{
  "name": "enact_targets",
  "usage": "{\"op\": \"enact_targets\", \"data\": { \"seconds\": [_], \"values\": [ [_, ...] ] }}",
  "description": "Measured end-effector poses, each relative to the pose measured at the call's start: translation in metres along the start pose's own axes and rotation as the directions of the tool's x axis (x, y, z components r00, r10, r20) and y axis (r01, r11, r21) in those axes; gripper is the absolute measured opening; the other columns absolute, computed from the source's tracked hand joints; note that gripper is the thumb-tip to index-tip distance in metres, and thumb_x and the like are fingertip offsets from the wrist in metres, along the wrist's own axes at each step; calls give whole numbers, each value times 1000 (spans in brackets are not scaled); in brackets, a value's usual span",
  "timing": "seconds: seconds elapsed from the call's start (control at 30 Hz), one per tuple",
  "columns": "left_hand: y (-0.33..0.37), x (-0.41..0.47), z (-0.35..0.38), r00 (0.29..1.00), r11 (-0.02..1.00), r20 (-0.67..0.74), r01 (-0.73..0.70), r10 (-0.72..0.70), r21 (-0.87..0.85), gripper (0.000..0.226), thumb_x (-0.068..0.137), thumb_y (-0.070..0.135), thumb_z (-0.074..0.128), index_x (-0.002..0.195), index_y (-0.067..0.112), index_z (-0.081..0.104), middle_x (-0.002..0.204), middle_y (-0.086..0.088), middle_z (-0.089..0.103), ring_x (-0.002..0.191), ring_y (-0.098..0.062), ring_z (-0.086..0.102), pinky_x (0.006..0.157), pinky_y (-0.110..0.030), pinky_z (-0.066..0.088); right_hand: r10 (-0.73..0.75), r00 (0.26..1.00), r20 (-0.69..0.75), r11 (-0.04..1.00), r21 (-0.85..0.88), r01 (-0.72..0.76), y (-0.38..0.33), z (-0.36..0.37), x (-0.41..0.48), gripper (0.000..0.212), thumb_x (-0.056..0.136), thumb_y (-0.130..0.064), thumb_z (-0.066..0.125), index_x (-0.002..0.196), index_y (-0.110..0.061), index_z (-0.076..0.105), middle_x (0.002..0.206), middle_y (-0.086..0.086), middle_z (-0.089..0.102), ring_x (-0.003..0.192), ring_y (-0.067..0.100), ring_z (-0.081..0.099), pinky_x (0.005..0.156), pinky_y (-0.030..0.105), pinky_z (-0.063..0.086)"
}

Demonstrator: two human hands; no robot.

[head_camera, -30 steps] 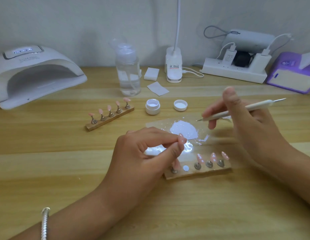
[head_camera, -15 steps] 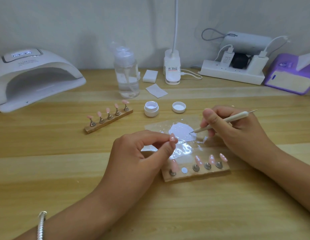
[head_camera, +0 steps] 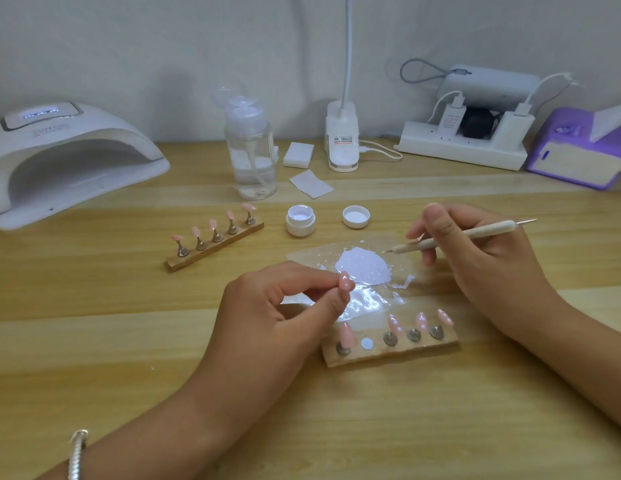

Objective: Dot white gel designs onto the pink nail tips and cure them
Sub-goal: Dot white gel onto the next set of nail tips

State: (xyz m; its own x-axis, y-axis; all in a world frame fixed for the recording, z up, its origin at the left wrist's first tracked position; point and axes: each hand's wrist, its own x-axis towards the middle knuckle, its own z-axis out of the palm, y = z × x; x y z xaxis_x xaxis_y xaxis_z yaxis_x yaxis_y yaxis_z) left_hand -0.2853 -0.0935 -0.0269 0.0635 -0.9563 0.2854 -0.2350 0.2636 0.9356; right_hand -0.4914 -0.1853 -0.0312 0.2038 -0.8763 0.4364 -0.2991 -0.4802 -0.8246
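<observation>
**A:** In the head view, what are the hands doing?

**B:** The left hand (head_camera: 278, 317) pinches one pink nail tip (head_camera: 344, 282) between thumb and forefinger at centre frame. The right hand (head_camera: 475, 258) grips the dotting tool (head_camera: 458, 237) like a pen.

**A:** And how does the tool lie?

**B:** Its long axis slopes from upper right down to lower left. The point hangs at the right edge of the white gel (head_camera: 362, 268) on the clear sheet (head_camera: 368, 299). The held tip lies lower left of that point, with the gel between them, so the right hand is nearer the gel.

**A:** And the other tips?

**B:** Four stand on the near holder (head_camera: 388, 353), with one seat bare. The curing lamp (head_camera: 70, 161) sits at upper left, well apart.
</observation>
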Motion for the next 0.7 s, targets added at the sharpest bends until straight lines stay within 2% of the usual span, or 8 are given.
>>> {"op": "enact_targets", "data": {
  "seconds": [0.1, 0.27, 0.4, 0.5, 0.6, 0.7],
  "values": [
    [-2, 0, 0, 1000, 1000, 17, 0, 0, -27, 11, 80, 24, 74, 74, 17, 79, 77, -3, 73, 62, -3, 70, 57, -6, 46, -6, 1000, -24, 1000, 2, 6, -1, 0, -1, 35, 99, -36, 49, 79, -17, 71, 59, -3, 60, 59, 0, 52, 56, 9, 36],
    [-2, -1, 0, 1000, 999, 21, 3, -2, -41, 11, 78, 25, 75, 73, 17, 80, 82, -7, 72, 64, -5, 71, 57, -10, 50, -20, 999, -30, 1000, 9, 20, -1, 0, -1, 37, 100, -33, 48, 80, -15, 72, 64, -1, 66, 66, 1, 60, 63, 9, 39],
    [-2, 0, -1, 999, 999, 32, 16, -15, -37, 10, 79, 25, 76, 76, 17, 80, 80, -3, 73, 64, -7, 71, 58, -14, 52, -6, 1000, -26, 999, 36, 7, -4, 0, -2, 38, 100, -33, 45, 86, -13, 75, 75, -3, 73, 77, 2, 67, 72, 9, 43],
    [-6, -2, -1, 998, 1000, 61, 6, -5, -14, 3, 80, 22, 81, 79, 24, 81, 79, 4, 74, 69, -14, 71, 63, -27, 58, -32, 999, -25, 997, 70, 34, -14, -1, -4, 32, 98, -35, 50, 92, -16, 75, 83, -7, 76, 83, -1, 70, 76, 6, 45],
    [-6, -3, -1, 996, 997, 58, -63, 61, 42, 3, 80, 26, 77, 78, 27, 80, 77, 8, 74, 77, -16, 70, 76, -44, 57, -62, 998, -26, 982, 176, 66, -29, 4, -11, 25, 89, -41, 65, 75, -22, 72, 69, -3, 71, 64, 7, 67, 63, 15, 50],
    [0, -3, 0, 985, 975, 55, -167, 161, 148, 3, 80, 28, 77, 79, 29, 80, 80, 14, 74, 86, -14, 70, 83, -45, 51, -81, 997, 2, 962, 261, 78, -48, 12, -24, 30, 85, -45, 69, 69, -20, 70, 56, 1, 66, 49, 13, 62, 50, 20, 47]
  ]
}}
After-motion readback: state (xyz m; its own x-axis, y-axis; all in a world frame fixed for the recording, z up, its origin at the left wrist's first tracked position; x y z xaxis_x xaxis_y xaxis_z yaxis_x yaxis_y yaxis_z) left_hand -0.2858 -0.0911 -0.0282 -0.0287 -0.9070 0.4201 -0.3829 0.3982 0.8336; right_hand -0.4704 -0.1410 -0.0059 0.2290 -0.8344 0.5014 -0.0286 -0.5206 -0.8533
